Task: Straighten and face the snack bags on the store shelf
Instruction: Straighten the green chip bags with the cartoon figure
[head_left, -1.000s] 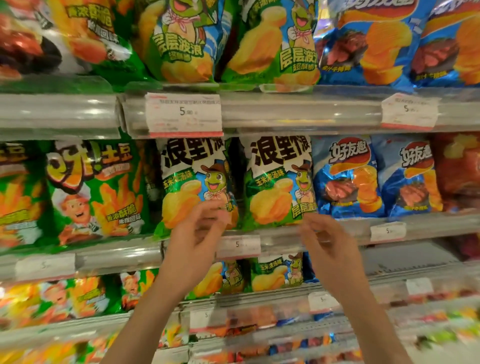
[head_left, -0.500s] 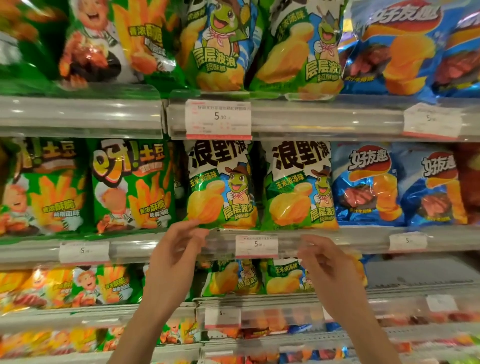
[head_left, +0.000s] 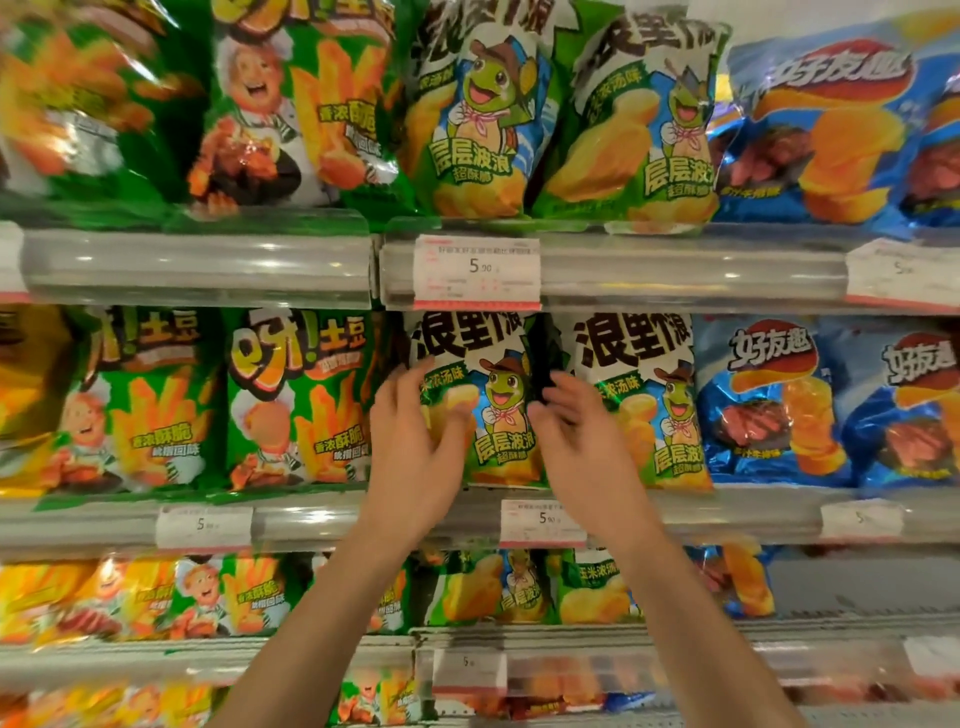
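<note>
A green frog-mascot chip bag stands upright on the middle shelf, facing out. My left hand lies against its left side with fingers spread. My right hand is at its right edge, fingers apart and reaching into the dark gap between this bag and the matching frog bag beside it. Neither hand has closed around a bag. My palms hide the lower corners of the left frog bag.
Green fry-mascot bags stand to the left and blue chip bags to the right. The shelf above carries the same brands, with a price tag on its rail. Lower shelves hold more bags.
Both hands rose from the shelf rail below the bags to the left frog bag and moved closer together. The view tilted up and drew closer.
</note>
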